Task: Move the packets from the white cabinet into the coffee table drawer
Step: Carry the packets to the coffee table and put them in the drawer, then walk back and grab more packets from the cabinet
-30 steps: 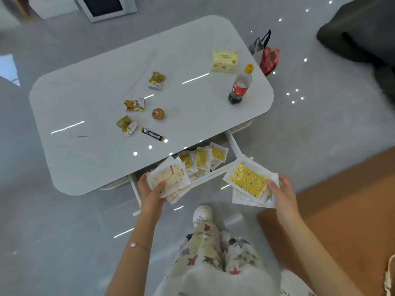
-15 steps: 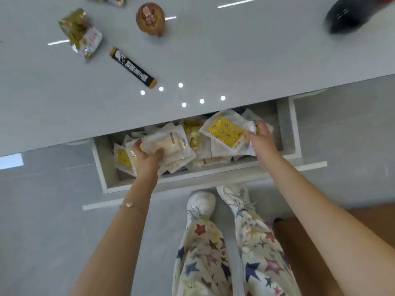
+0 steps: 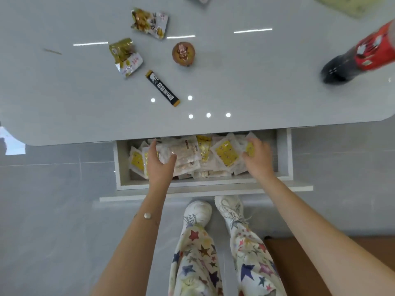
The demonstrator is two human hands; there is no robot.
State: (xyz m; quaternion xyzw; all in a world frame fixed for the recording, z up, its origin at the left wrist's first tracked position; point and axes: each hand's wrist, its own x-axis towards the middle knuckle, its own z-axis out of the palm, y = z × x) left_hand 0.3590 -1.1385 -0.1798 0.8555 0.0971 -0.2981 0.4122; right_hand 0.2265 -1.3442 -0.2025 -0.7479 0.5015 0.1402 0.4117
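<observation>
Two hands (image 3: 159,165) on packets (image 3: 226,154), drawer (image 3: 284,154) open

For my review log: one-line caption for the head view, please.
Left hand and right hand on packets in the open coffee table drawer.

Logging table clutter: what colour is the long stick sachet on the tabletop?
The stick sachet is black with white print and an orange-gold end; head view.

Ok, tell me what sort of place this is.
Probably a home living room: a low coffee table with its drawer pulled open, snack wrappers and a cola bottle on top, and a tiled floor.
</observation>
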